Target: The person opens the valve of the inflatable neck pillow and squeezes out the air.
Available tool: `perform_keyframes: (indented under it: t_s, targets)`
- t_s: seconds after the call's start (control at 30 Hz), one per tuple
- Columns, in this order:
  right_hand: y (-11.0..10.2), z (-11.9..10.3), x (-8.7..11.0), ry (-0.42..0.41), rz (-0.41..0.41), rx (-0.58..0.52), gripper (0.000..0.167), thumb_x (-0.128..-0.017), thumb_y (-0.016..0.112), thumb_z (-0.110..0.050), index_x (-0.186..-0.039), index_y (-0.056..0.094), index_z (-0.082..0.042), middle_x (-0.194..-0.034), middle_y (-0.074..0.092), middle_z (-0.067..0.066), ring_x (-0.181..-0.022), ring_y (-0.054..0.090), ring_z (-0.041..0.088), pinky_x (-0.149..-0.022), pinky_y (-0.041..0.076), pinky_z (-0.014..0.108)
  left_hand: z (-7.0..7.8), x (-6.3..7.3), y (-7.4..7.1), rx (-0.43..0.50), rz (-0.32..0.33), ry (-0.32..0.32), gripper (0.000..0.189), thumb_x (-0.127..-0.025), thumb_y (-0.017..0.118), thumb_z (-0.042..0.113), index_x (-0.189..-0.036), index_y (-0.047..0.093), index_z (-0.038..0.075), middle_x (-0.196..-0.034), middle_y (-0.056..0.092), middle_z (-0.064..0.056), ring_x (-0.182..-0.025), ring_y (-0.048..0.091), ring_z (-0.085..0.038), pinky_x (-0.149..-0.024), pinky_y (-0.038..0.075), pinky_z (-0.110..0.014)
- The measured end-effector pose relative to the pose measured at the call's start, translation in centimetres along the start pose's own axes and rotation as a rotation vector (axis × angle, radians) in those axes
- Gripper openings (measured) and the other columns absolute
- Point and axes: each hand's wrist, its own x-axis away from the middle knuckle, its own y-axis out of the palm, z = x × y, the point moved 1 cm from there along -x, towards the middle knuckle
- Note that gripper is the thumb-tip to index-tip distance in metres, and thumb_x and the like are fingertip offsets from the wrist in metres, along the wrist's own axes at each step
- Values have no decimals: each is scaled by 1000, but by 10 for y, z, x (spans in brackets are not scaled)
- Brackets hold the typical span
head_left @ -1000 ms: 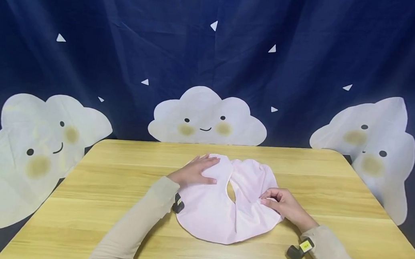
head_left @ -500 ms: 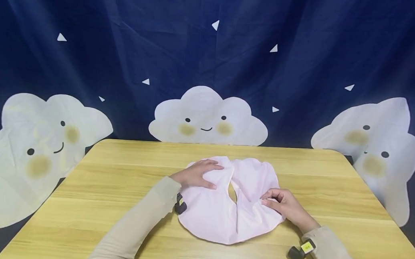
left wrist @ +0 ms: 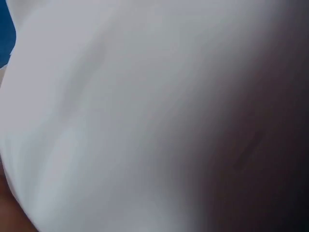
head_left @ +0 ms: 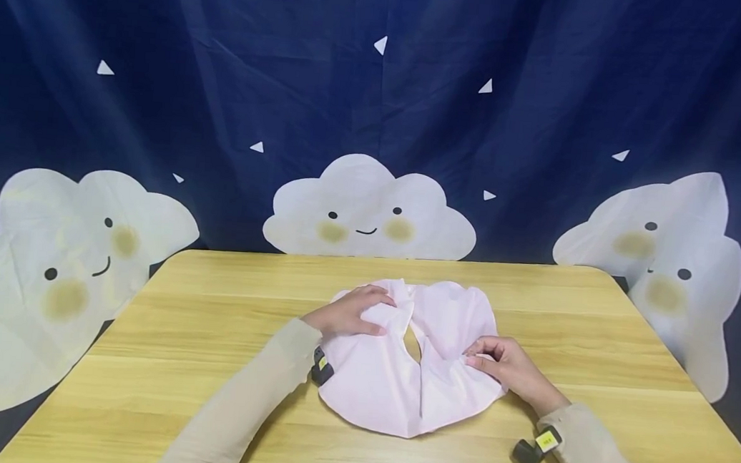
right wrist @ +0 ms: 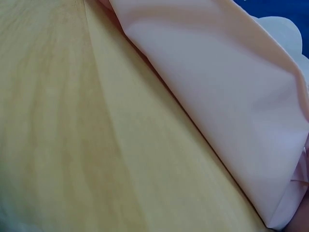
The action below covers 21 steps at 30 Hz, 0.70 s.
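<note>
A pale pink round cloth, like a bib (head_left: 372,396), lies on the wooden table in the head view, with an almond-shaped opening in its middle and a slit running toward the near edge. My left hand (head_left: 352,310) rests on its left part, fingers spread and thumb apart. The right hand (head_left: 511,367) pinches a fold on the right part between thumb and fingers. Blurred pale cloth (left wrist: 120,121) fills most of the left wrist view; that hand's fingers are hidden there. In the right wrist view, a folded edge of the bib (right wrist: 222,96) stands up from the table.
The wooden table (head_left: 208,335) has rounded far corners. Behind it hangs a dark blue curtain (head_left: 227,71) printed with smiling clouds and white triangles. A small black wrist device (head_left: 536,447) sits at the right sleeve, another (head_left: 321,366) at the left.
My left hand has slid slightly nearer, its fingers a little more bent, and the cloth's far left part has wrinkled along with it. The right hand has stayed in place, pinching the bib.
</note>
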Motion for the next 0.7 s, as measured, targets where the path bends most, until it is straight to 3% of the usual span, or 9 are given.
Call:
perform_keyframes:
  t_s: [0.13,0.33,0.57,0.7]
  targets:
    - [1,-1,0,3,2,1,5,-87,63,-1,-84,67,-2,-82,65,-8,-77,57,2,-65,46,18,3,6,-2,-3,4,-24,59,-87,65,36,-140,44,21,-152,28,-8,-143,14,-32,-113,13,-54]
    - [2,-2,0,-5,1,-10,5,-86,63,1,-84,67,-1,-82,65,-8,-76,57,1,-65,46,17,13,15,-5,-15,-7,-30,71,-85,67,40,-146,36,20,-154,26,-6,-145,5,-28,-115,1,-49]
    - [2,-2,0,3,11,-15,5,-85,63,2,-83,66,0,-81,66,-6,-77,57,2,-65,46,17,27,31,-3,-3,-51,100,73,-85,69,37,-146,36,15,-155,25,-6,-145,7,-27,-116,5,-45]
    - [1,-2,0,11,9,-14,3,-86,64,0,-84,67,0,-82,66,-7,-78,57,2,-66,47,17,35,40,1,83,-79,184,76,-84,71,34,-147,33,16,-155,24,-2,-145,7,-23,-117,6,-41]
